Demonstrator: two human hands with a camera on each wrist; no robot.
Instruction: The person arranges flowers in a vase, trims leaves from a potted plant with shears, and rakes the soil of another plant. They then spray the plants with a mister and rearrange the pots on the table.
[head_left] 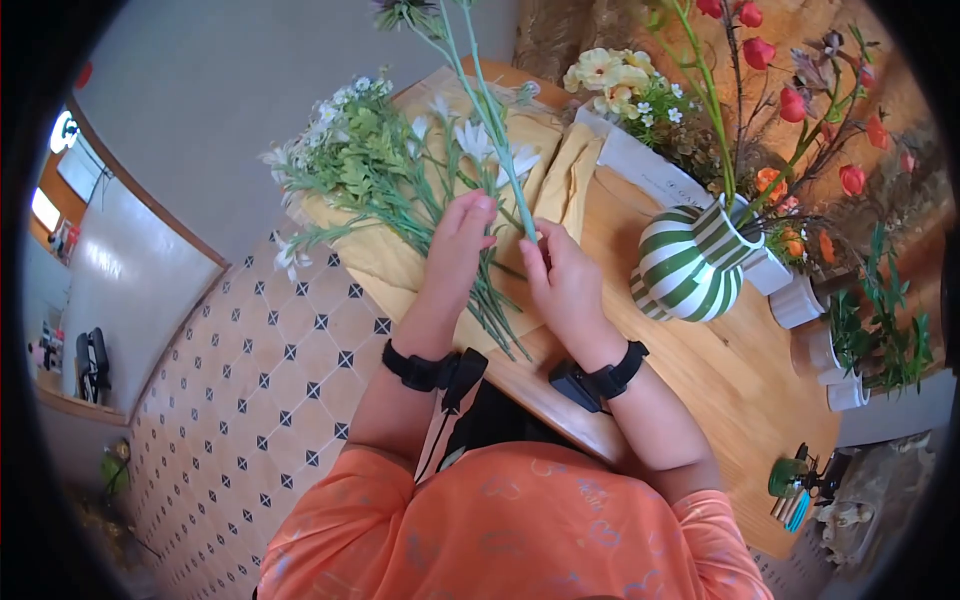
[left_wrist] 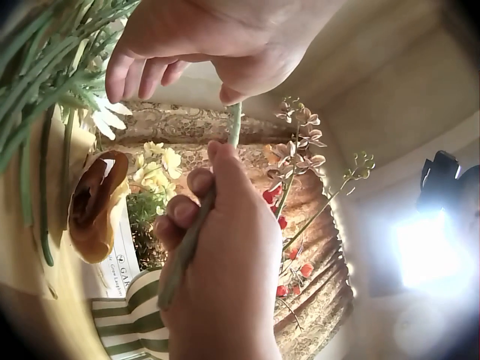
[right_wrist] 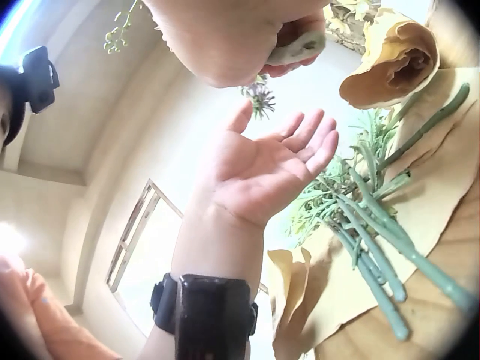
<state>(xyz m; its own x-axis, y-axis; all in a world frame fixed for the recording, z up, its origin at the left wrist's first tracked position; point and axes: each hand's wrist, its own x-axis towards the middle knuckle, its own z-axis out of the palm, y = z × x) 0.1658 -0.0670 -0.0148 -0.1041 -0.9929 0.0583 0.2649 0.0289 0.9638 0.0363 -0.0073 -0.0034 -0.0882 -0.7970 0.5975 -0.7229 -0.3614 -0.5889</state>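
Note:
My right hand point(head_left: 568, 282) grips the lower end of a thick green flower stem point(head_left: 488, 108), its fingers curled round it. The stem slants up and away, and a spiky purple flower point(right_wrist: 260, 100) shows at the far end. Beside the stem, my left hand point(head_left: 458, 245) is held with the palm facing it; in the right wrist view its fingers point(right_wrist: 306, 133) are spread and hold nothing. Under my left hand lies a bunch of white flowers with green leaves point(head_left: 350, 150), bare stems toward me, on yellow-brown wrapping paper point(head_left: 375, 262).
A green-and-white striped vase point(head_left: 690, 262) with red-blossomed branches point(head_left: 760, 52) stands right on the wooden table point(head_left: 690, 380). Behind are cream flowers point(head_left: 605, 72) and a white printed box point(head_left: 650, 172). Small white pots point(head_left: 797, 302) line the right edge. A rolled paper point(right_wrist: 394, 64) lies past the stems.

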